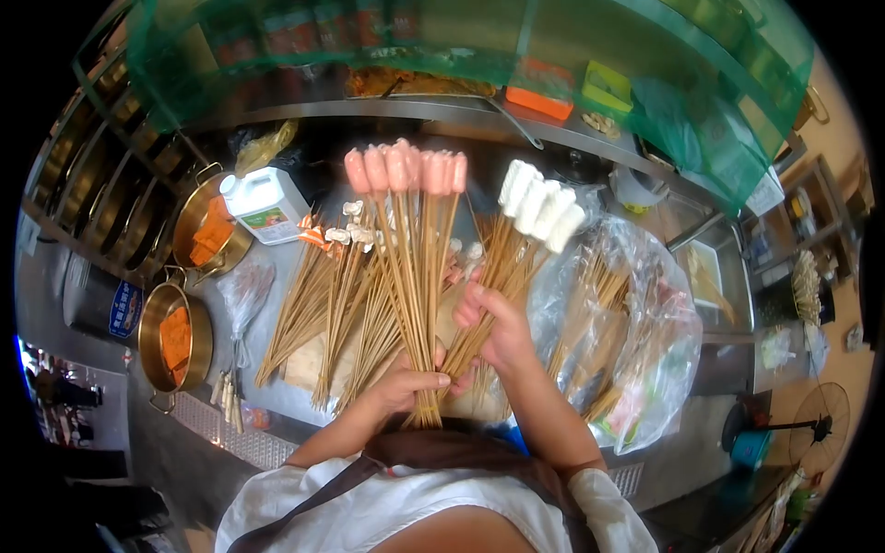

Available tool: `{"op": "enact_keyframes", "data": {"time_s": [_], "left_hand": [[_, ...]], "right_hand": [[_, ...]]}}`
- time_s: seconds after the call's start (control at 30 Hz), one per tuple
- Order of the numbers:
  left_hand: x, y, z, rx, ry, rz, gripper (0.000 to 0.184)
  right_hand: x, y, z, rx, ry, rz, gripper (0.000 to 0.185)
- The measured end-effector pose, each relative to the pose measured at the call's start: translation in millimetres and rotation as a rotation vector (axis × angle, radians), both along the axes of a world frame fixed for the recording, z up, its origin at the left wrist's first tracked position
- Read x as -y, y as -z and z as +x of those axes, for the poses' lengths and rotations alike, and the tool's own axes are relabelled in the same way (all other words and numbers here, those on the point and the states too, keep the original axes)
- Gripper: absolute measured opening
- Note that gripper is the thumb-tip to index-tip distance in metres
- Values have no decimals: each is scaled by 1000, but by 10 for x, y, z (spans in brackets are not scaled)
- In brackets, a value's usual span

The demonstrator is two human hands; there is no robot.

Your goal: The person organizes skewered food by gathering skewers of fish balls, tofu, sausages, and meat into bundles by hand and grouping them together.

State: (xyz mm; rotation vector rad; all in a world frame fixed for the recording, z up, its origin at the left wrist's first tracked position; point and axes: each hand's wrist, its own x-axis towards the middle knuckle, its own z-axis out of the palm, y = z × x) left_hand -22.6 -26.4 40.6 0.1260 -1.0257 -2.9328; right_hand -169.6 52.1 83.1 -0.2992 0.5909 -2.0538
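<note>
My left hand (403,382) is closed round the lower ends of a bundle of sausage skewers (406,173), pink sausages topping long thin sticks. The bundle stands nearly upright in front of my body. Higher and to the right, my right hand (498,323) grips a bundle of white-topped skewers (541,205), which leans to the right. What the white pieces are, I cannot tell. The lower sticks of the two bundles meet close to my left hand. Behind them, more bundles of skewers (346,304) lie on the table, some with small pale pieces at their tips.
At the left are two brass pots (147,323) with orange blocks and a white jug (267,205). A clear plastic bag (659,323) with skewers lies at the right. An orange tray (540,89) and a green tray (607,88) stand on the shelf behind green netting (442,37).
</note>
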Motion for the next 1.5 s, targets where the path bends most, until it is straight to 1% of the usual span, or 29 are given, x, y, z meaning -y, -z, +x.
{"op": "enact_keyframes", "data": {"time_s": [0.03, 0.07, 0.1, 0.17, 0.23, 0.27, 0.3, 0.33, 0.4, 0.43, 0.5, 0.53, 0.6, 0.63, 0.7, 0.73, 0.83, 0.9, 1.13, 1.2, 1.27, 1.33, 1.37, 1.43, 1.47, 1.5], "left_hand": [[-22, 9, -21, 9, 0, 5, 24], [-63, 31, -31, 75, -64, -91, 25], [-111, 50, -26, 149, -126, -183, 26], [-110, 27, -122, 162, -180, -336, 30], [-31, -187, -158, 128, -233, -365, 32], [26, -249, -195, 138, -238, -341, 31], [67, -254, -215, 141, -250, -319, 30], [117, -230, -232, 176, -264, -309, 30], [223, -229, -293, 63, -198, -185, 27], [246, -246, -300, 67, -206, -189, 27], [251, -277, -318, 78, -207, -104, 23], [234, -272, -322, 75, -212, -105, 23], [167, -254, -296, 147, -245, -108, 21], [142, -261, -261, 146, -248, -108, 21], [81, -280, -161, 128, -222, -112, 22], [42, -315, -120, 129, -228, -111, 22], [-47, -497, 13, 139, -289, -77, 23], [-78, -601, 64, 142, -315, -90, 24], [-13, -527, 182, 116, -361, -67, 19], [-3, -516, 194, 136, -378, -69, 14], [-13, -540, 190, 140, -413, -99, 14], [-16, -527, 214, 151, -452, -120, 13], [11, -502, 223, 164, -430, -133, 13], [38, -502, 225, 178, -413, -146, 14], [33, -522, 205, 206, -442, -157, 14], [32, -532, 183, 233, -469, -168, 13]], "right_hand": [[54, -84, 40, -187, 125, 217, 21], [87, -137, 68, -370, 243, 439, 22], [104, -140, 51, -348, 233, 454, 22], [113, -83, -17, -544, 254, 516, 35], [47, -127, -41, -573, 233, 461, 39], [1, -258, 29, -533, 279, 348, 46], [-11, -157, 81, -611, 463, 432, 43], [-103, -59, 118, -588, 433, 443, 43], [-304, 60, 116, -820, 370, 456, 27], [-377, 110, 176, -816, 363, 449, 27], [-543, 154, 313, -1099, 152, 519, 15], [-562, 142, 373, -1102, 150, 514, 15], [-550, 82, 520, -1444, 202, 393, 14], [-567, 57, 548, -1446, 200, 391, 14], [-610, 14, 600, -1580, 201, 362, 19], [-628, -6, 631, -1580, 195, 358, 19], [-679, -36, 725, -1690, 204, 258, 23], [-682, -47, 766, -1713, 211, 248, 24], [-516, -154, 802, -1866, 247, 213, 26], [-510, -102, 777, -1856, 262, 179, 27], [-480, -37, 772, -1847, 267, 142, 27], [-469, 8, 814, -1716, 344, 102, 25], [-486, -17, 822, -1719, 335, 96, 25], [-521, -86, 833, -1390, 29, 278, 16], [-520, -61, 823, -1392, 25, 273, 16], [-522, -22, 805, -1198, -144, 318, 12]]}}
